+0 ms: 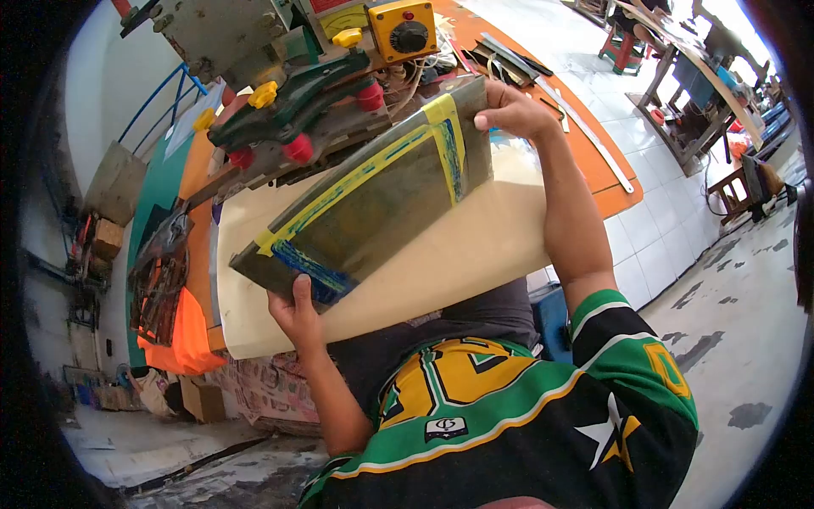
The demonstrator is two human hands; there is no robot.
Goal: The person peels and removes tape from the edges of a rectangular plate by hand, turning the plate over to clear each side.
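Note:
A flat dark grey-green plate (pixel 373 195) is held tilted in front of me, above a cream sheet (pixel 441 263). Yellow tape (pixel 356 176) with blue smears runs along its long upper side and down near both ends. My left hand (pixel 297 318) grips the lower left corner, thumb on top. At the upper right end my right hand (pixel 515 110) pinches the edge, its thumb on the face and its fingers partly hidden behind. Just beyond the plate stands a machine with a dark green clamp arm (pixel 297 102), yellow knobs and red feet.
A yellow control box (pixel 403 32) with a black dial sits behind. Metal rulers (pixel 585 136) and strips lie on the orange table (pixel 623 197) at right. Dark scraps (pixel 161 280) and orange cloth (pixel 188 335) hang at the left edge. Another person sits near a far workbench (pixel 695 51).

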